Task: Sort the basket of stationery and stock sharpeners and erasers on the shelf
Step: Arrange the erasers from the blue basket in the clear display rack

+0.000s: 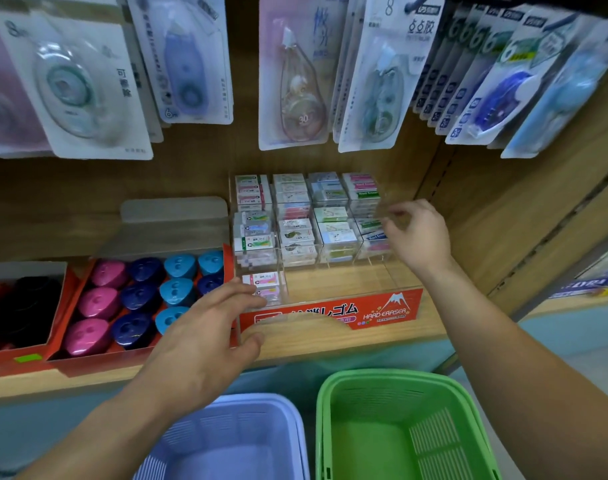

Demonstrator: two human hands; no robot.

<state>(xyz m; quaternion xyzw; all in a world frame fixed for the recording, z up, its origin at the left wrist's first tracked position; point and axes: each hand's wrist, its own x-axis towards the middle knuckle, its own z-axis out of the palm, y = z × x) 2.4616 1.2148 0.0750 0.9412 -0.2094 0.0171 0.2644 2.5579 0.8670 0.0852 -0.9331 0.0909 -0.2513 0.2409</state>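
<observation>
A clear acrylic eraser case (382,308) with a red "HARD ERASER" front stands on the wooden shelf (347,341). Its back compartments are packed with boxed erasers (295,220); a few erasers (266,285) lie in the front left compartment. My left hand (205,334) rests flat with straight fingers against the case's front left corner, fingertips by those erasers. My right hand (416,233) hovers over the back right compartment with fingers loosely curled; I cannot tell whether it pinches an eraser. To the left, a red tray holds pink, navy and blue sharpeners (139,296).
A lilac basket (226,441) and a green basket (399,427) sit below the shelf edge, both looking empty inside. Correction tape packs (295,81) hang above on hooks. A red box (18,306) with dark items stands at the far left. A wooden divider rises on the right.
</observation>
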